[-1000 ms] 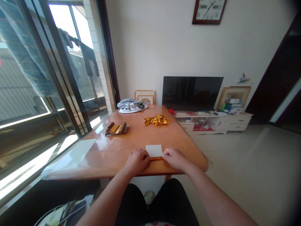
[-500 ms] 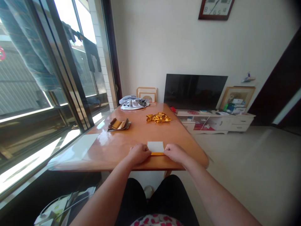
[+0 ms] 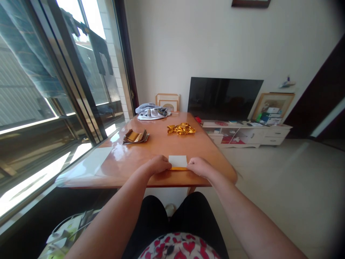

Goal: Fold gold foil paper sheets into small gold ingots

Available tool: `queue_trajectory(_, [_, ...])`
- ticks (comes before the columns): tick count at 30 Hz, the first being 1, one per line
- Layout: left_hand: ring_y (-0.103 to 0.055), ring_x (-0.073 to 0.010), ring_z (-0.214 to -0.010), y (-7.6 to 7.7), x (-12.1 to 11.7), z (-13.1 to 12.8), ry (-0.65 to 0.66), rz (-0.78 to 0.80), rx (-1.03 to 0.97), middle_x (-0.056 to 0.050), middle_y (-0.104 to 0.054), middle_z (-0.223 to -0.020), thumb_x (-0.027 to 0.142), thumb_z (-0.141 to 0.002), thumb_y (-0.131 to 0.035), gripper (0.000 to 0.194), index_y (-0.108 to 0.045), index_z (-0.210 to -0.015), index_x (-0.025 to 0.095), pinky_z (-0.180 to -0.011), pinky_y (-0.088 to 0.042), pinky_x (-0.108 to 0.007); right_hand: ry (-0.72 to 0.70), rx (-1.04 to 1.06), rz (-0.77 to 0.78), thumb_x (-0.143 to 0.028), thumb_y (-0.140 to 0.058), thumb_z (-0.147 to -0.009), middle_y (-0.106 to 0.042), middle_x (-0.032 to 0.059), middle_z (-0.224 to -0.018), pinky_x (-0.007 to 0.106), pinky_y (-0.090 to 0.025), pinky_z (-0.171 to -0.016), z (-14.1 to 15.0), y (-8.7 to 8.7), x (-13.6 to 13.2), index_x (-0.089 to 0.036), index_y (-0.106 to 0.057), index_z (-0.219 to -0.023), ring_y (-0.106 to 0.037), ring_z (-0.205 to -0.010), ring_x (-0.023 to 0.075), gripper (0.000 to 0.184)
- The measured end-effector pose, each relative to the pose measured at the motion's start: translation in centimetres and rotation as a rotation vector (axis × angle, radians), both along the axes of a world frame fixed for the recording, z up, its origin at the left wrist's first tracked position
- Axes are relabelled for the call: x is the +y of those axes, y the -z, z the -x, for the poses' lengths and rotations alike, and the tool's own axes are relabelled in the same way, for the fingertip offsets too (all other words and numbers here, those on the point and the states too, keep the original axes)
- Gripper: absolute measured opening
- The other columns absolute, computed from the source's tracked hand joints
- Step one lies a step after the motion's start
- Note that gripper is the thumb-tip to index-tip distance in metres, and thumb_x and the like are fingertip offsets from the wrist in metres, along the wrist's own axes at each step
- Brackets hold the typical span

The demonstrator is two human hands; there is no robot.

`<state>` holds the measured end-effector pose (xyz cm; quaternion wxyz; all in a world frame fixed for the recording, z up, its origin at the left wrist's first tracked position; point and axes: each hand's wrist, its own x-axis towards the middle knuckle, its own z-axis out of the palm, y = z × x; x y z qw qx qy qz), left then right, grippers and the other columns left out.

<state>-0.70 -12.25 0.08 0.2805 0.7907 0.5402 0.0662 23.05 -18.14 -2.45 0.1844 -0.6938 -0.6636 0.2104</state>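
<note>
Strong daylight enters through the large glass window (image 3: 81, 72) on the left, so that side is very bright and the sky is burned out to white. The polished table (image 3: 129, 169) shows white glare near the window. The left hand (image 3: 159, 164) and the right hand (image 3: 198, 166) make only weak, soft shadows. The wall (image 3: 188, 46) is lit evenly. The picture is mostly sharp, but straight lines bend near the edges, and the corners become dark.
</note>
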Motion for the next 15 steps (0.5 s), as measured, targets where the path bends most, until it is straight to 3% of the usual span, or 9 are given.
queue_trajectory(15, [-0.057,-0.0182,-0.062,0.46,0.35,-0.16,0.04,-0.065,0.131,-0.004,-0.068,-0.076,0.043,-0.073,-0.058,0.024,-0.067,-0.076,0.021,-0.055,-0.037,-0.028,0.024,-0.022,-0.004,-0.036,-0.06,-0.073,-0.053,-0.0045,-0.056,0.025,-0.021,-0.05,-0.12,0.6,0.4,-0.018,-0.065,-0.066,-0.043,-0.051,0.0097,0.019])
